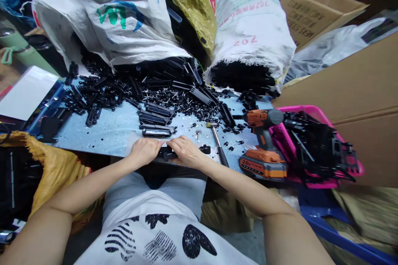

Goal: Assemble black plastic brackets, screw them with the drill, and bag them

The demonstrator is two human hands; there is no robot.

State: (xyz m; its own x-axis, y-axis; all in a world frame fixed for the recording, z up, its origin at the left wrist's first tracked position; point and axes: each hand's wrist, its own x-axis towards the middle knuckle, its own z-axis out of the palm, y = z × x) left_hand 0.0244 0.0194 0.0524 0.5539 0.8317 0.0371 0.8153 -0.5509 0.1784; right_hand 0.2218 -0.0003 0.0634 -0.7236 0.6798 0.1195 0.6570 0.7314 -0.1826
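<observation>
At the front edge of the light blue table (115,126), both my hands are closed on one black plastic part (168,154). My left hand (145,151) grips its left side, and my right hand (185,151) holds it further right, thumbs close together. One end of the part shows past my right hand; the rest is mostly covered by my fingers. Just beyond my hands lies a row of long black plastic pieces (157,118). A hammer (217,143) rests on the table to the right of my right hand.
Right of the hammer stands an orange cordless drill (263,140), beside a pink basket (317,112) of black parts. Small screws and black pieces (186,103) are heaped behind. White sacks (251,29) spill black parts at the back. A yellow sack (56,165) is at left.
</observation>
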